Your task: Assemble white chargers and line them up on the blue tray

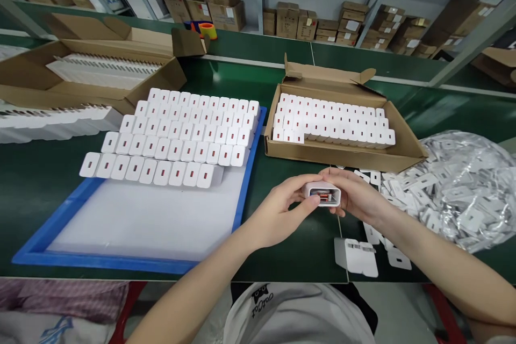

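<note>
Between my two hands is a white charger housing (324, 201), its open end facing me, with metal and orange-red parts visible inside. My left hand (286, 204) grips its left side, the thumb at the lower edge of the opening. Fingers of my right hand (352, 193) wrap round the back and right side; some fingertips are hidden. Below and to the right, white charger pieces (360, 258) stand on the green table near its front edge. Loose flat white end plates (399, 259) with small slots lie beside them, partly under my right forearm.
Rows of white chargers (161, 145) with red ports fill the back of a blue-rimmed tray (121, 263). An open cardboard box (346, 160) holds more chargers. At right sits a clear bag (475, 188) of end plates. Another open box (157, 83) and a tape roll (207, 30) are behind.
</note>
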A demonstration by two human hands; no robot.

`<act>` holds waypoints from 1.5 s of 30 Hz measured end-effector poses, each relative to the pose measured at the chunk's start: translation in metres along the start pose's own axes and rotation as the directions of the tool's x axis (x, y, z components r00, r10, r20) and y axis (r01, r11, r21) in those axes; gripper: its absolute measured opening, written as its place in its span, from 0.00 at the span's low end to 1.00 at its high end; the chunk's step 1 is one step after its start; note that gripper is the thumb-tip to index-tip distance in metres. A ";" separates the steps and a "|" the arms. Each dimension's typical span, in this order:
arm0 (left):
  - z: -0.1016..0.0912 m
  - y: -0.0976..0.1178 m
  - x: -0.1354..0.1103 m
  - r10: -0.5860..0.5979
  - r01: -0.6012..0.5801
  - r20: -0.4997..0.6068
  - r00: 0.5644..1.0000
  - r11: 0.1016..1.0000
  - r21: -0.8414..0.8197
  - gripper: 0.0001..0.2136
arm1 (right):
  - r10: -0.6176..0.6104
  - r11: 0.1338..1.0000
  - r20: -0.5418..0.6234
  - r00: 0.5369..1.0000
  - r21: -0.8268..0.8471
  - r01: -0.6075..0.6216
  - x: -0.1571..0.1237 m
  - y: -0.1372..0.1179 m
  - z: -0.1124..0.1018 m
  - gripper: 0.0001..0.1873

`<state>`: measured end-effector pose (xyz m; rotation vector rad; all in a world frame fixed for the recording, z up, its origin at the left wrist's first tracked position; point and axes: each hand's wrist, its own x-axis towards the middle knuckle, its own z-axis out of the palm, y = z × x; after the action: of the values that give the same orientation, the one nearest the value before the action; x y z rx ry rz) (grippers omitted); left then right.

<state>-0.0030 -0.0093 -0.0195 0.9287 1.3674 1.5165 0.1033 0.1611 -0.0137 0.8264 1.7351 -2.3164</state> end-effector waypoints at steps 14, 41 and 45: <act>-0.001 -0.009 -0.004 0.165 -0.124 0.101 0.981 0.938 -0.322 0.18 | -0.845 -0.181 0.443 0.300 -0.764 0.620 -0.048 -0.001 0.011 0.18; -0.001 -0.010 0.006 -0.041 0.071 0.104 0.994 0.949 -0.306 0.14 | -0.811 0.080 0.420 0.407 -0.609 0.789 -0.037 0.014 0.006 0.32; -0.002 -0.011 0.006 -0.036 0.068 0.118 0.992 0.956 -0.286 0.13 | -0.825 0.043 0.423 0.374 -0.613 0.789 -0.036 0.019 0.010 0.32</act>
<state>-0.0053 -0.0040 -0.0304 0.7744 1.0468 1.5499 0.1380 0.1385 -0.0098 -0.5168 3.4197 -1.3586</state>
